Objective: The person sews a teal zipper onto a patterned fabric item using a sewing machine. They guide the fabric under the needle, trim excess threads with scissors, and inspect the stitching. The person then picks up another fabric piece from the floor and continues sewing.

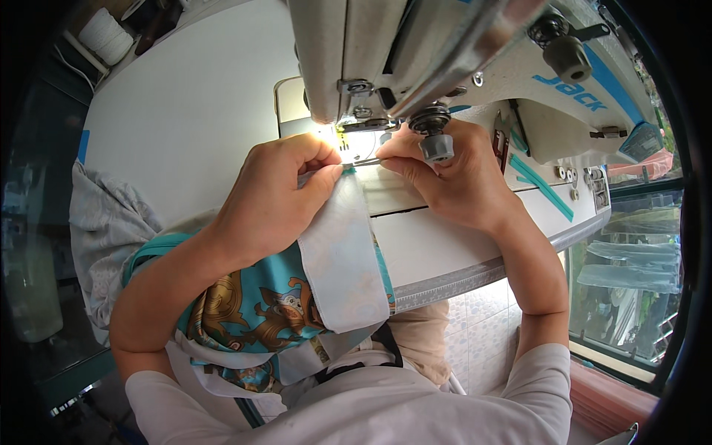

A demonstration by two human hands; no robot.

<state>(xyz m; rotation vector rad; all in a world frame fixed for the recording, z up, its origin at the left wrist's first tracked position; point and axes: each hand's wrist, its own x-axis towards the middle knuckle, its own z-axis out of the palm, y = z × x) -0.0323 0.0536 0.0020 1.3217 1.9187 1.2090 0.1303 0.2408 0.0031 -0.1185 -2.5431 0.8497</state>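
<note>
Both hands work under the lit needle area of a white sewing machine point(319, 67). My left hand point(271, 196) is closed in a pinch at the top end of a pale fabric flap point(341, 259), where a bit of teal shows. Across from it my right hand point(460, 178) pinches too, thumb against finger, close to the needle. A thin dark sliver runs between the two sets of fingertips; its kind is too small to tell. Below the left wrist, teal patterned fabric point(252, 304) with gold and brown figures hangs over the table's front edge into my lap.
Teal strips point(545, 189) lie right of the machine bed on the white table point(185, 96). Small round metal parts point(567, 174) sit near the right end. Grey cloth point(111, 230) drapes off the left edge. A white thread cone point(107, 37) stands at the back left.
</note>
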